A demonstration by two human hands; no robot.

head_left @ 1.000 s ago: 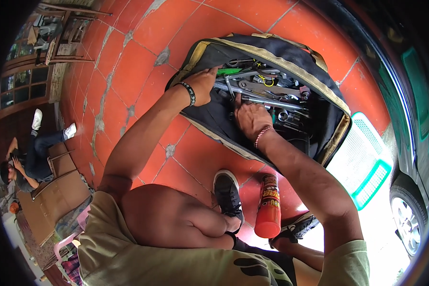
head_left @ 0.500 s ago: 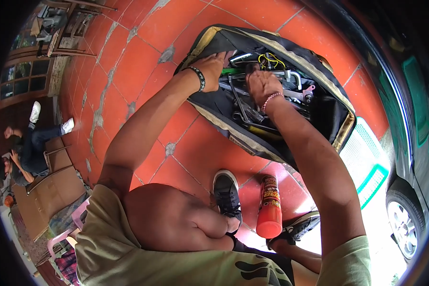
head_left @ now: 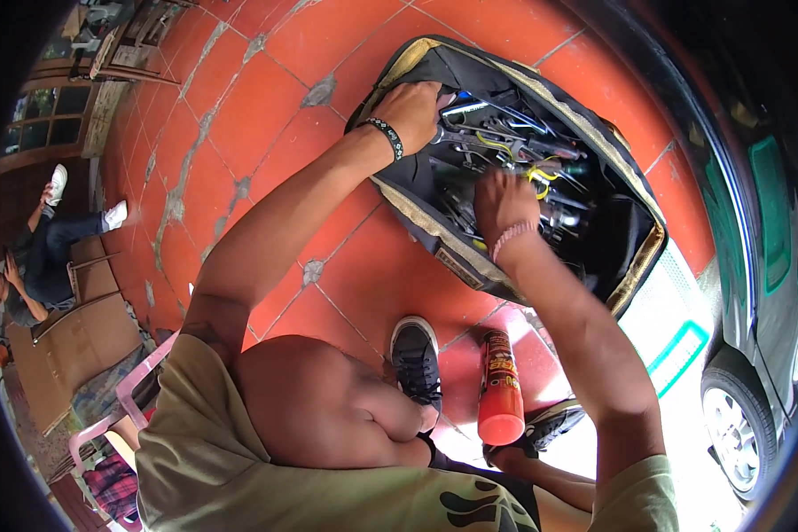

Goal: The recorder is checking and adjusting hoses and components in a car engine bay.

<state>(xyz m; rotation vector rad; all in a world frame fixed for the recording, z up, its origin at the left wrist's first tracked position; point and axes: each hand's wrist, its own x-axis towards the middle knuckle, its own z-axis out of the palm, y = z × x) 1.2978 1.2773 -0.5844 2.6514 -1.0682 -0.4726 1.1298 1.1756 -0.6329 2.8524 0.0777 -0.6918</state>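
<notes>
A black tool bag with tan trim lies open on the floor, filled with a jumble of metal hand tools. My left hand is closed at its far left end, gripping the bag's side; the fingertips are partly hidden. Deep among the tools is my right hand, fingers pointing down and smeared by motion, so what they touch does not show. Beside it runs a loop of yellow wire.
A red spray can stands between my shoes. At right is a dark car with a silver wheel, and a pale green-edged crate sits behind the bag. Another person sits at far left, near cardboard.
My right hand has moved nearer to me inside the bag. The tools have shifted, and the green piece and bent grey bar no longer show. My left hand has slid slightly right.
</notes>
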